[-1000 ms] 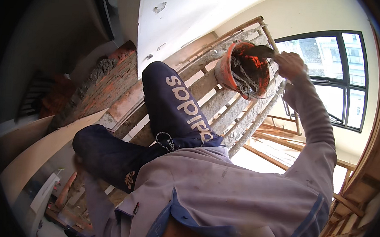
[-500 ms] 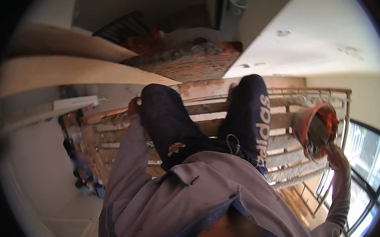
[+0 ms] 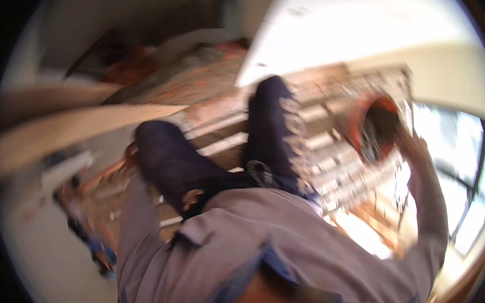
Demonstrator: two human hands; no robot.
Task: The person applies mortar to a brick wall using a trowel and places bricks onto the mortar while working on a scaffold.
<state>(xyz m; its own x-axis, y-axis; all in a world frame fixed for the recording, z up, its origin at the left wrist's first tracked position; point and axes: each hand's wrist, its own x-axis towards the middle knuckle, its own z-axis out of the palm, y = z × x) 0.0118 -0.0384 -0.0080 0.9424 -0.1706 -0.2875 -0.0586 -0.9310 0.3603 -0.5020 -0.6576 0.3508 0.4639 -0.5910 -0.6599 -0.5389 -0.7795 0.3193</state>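
Trowel just blurred out, so we're maybe mid-scoop; can't tell finger grip on right hand (image 3: 412,145) at mortar bucket (image 3: 357,124) or left hand (image 3: 131,155).

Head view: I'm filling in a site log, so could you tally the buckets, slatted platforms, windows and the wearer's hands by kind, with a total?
Bucket: 1
Slatted platform: 1
Window: 1
Hands: 2 (left hand, right hand, both blurred)
Total: 5

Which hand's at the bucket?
The right hand, at the rim of the orange bucket; the left hand is across the body, by the left knee.
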